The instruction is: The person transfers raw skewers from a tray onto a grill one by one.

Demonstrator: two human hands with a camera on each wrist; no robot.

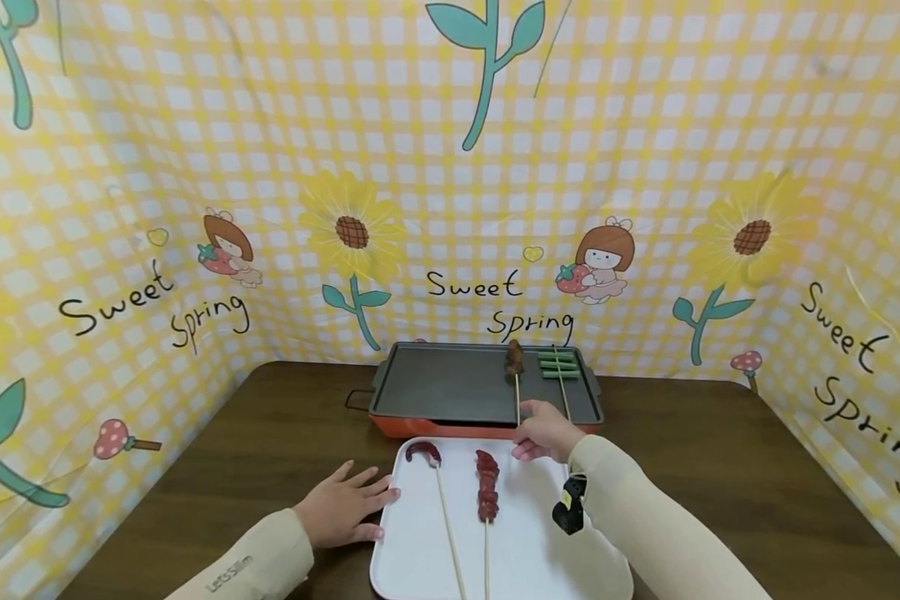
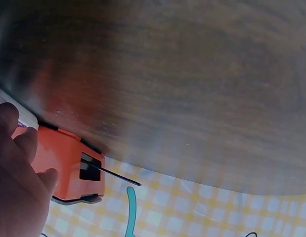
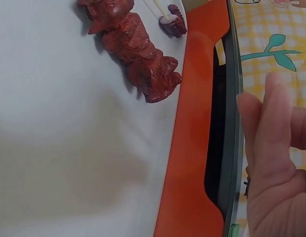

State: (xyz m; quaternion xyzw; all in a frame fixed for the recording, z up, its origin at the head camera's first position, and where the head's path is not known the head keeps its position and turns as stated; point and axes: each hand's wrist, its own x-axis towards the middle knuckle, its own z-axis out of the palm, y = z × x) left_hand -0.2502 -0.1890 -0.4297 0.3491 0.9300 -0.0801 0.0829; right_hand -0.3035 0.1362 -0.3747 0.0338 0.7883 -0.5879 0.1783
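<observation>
My right hand (image 1: 547, 430) is over the front edge of the griddle (image 1: 442, 379) and pinches the stick of a brown meat skewer (image 1: 514, 358), whose meat lies on the plate. In the right wrist view that stick does not show behind the fingers (image 3: 274, 123). To its right, a skewer of green vegetable pieces (image 1: 558, 364) lies on the griddle. My left hand (image 1: 347, 505) is spread flat, its fingertips touching the left rim of the white tray (image 1: 540, 550). On the tray are a red meat skewer (image 1: 487, 487) and a dark red curled skewer (image 1: 424, 452).
The griddle has an orange-red base (image 1: 412, 427) and a wire handle (image 1: 356, 400) at its left. It stands directly behind the tray on a dark wooden table (image 1: 270, 433). A yellow checked cloth (image 1: 450, 192) hangs around the back and sides.
</observation>
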